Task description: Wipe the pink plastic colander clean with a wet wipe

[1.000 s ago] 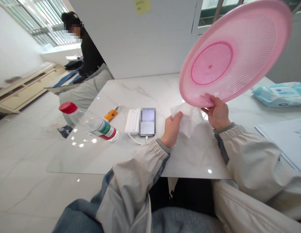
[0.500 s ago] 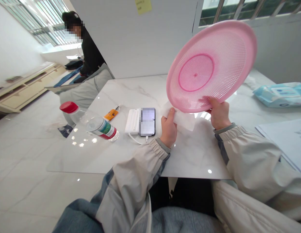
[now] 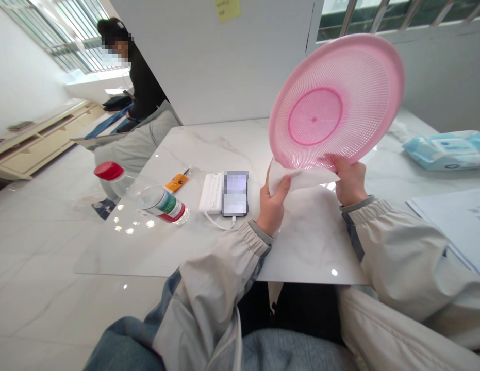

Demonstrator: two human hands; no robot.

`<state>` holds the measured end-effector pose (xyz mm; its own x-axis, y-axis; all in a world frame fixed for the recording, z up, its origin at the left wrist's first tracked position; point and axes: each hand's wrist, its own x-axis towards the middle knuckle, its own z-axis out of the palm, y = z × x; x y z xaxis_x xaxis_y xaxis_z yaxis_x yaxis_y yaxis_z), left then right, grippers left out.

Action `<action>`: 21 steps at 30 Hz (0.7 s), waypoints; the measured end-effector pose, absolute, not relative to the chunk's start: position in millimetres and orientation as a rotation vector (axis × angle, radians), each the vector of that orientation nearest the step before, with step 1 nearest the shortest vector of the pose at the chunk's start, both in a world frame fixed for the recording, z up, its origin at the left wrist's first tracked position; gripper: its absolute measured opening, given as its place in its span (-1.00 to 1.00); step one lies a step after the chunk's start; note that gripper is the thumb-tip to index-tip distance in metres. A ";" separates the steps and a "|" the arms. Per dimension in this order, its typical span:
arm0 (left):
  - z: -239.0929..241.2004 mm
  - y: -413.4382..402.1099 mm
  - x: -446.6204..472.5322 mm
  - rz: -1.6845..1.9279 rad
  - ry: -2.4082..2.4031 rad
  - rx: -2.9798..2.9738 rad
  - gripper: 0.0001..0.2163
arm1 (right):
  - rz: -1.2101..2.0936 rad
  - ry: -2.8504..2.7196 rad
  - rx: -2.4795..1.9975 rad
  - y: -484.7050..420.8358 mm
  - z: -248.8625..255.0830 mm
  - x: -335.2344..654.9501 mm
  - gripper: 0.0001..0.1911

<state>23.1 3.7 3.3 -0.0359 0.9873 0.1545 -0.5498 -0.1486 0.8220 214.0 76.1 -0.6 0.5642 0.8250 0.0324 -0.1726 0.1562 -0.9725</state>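
A round pink plastic mesh basket (image 3: pixel 363 98) is held up and tilted above the table, its inside facing me. My right hand (image 3: pixel 350 180) grips its lower right rim, thumb on the inner side. A white wet wipe (image 3: pixel 301 178) lies folded over the basket's lower left rim. My left hand (image 3: pixel 274 203) is closed on the wipe at that rim, its thumb in front; the fingers behind are partly hidden.
On the marble-look table (image 3: pixel 224 252) are a phone (image 3: pixel 235 194), a white power bank (image 3: pixel 211 193), an orange keychain (image 3: pixel 177 182) and a red-capped bottle (image 3: pixel 162 204). A blue wipes pack (image 3: pixel 448 150) and papers (image 3: pixel 452 219) lie right. A person (image 3: pixel 141 82) sits beyond the table.
My left hand has risen slightly and brought the wipe from behind and below the basket over its lower rim. The basket has shifted a little; my right hand keeps its grip.
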 end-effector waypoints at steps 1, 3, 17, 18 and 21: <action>3.8 3.7 22.8 1.548 0.667 0.886 -0.57 | 0.789 -0.680 -1.208 75.9 -0.2 213.9 -0.92; 4.5 4.7 22.3 1.568 0.653 0.911 -0.53 | 0.756 -0.680 -1.223 75.9 0.7 213.5 -0.92; -2.9 20.0 17.4 1.475 0.980 0.905 -0.30 | 0.732 -0.865 -1.264 71.5 -2.6 209.4 -0.93; -2.9 19.8 17.1 1.462 0.983 0.914 -0.28 | 0.734 -0.860 -1.261 71.6 -2.7 209.9 -0.94; -4.9 19.7 17.2 1.414 0.995 0.962 -0.24 | 0.742 -0.838 -1.247 72.3 -2.8 210.7 -0.95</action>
<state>17.2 19.7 -4.9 -0.0661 0.9975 0.0234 -0.3144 -0.0431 0.9483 210.7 72.3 -2.8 0.5073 0.8513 0.1338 -0.0292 0.1721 -0.9846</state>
